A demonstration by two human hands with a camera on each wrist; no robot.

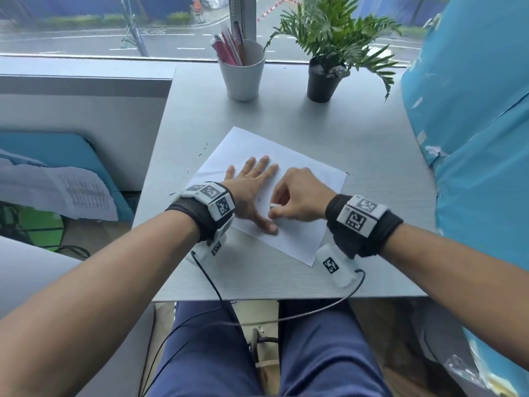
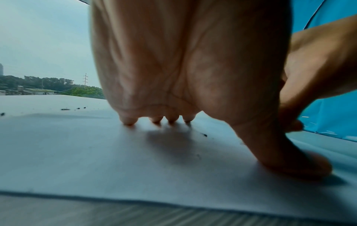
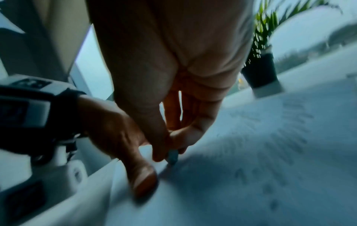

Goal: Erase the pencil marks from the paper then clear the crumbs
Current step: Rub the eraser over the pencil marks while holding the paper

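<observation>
Left hand point(image 1: 252, 184) laid flat, fingers spread, pressed on white paper sheet point(image 1: 312, 179). Small white eraser point(image 1: 275, 206) pinched by right hand point(image 1: 300, 196), fingers curled, beside left thumb.

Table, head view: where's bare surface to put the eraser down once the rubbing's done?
Free: the table strip right of the paper, and the band between the paper's far edge and the white cup and potted plant. Crowded: the paper's near half, with left hand flat and right hand pinching the eraser; crumbs left of the paper.
</observation>
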